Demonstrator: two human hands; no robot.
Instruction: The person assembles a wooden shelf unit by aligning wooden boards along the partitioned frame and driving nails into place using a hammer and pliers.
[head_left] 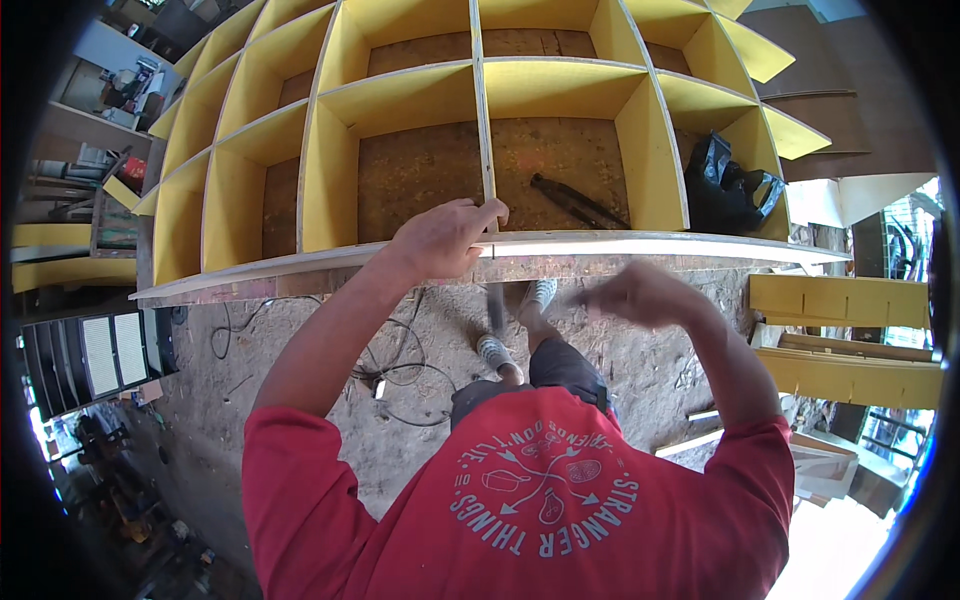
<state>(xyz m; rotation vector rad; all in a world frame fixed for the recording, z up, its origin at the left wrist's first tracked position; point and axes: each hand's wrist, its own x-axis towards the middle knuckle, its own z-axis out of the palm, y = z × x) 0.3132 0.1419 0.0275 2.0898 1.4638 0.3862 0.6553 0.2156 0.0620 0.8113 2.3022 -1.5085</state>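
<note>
A large lattice of interlocking yellow boards (405,100) lies on a worn wooden bench. My left hand (448,238) is closed on the end of the middle divider board (484,150), where it meets the long front board (620,246). To the right, my right hand (640,297) is blurred by motion and closed on a hammer, whose dark head (496,306) hangs just in front of that joint. The hammer's handle is smeared. Inside the compartment right of the divider lie dark pincers (578,200).
A black plastic bag (725,190) sits in the right compartment. Slotted yellow boards (840,300) are stacked at the right. A cable (400,365) coils on the dirt floor by my feet. Brown sheets (850,100) stand at the far right, and a black louvered unit (100,355) is at the left.
</note>
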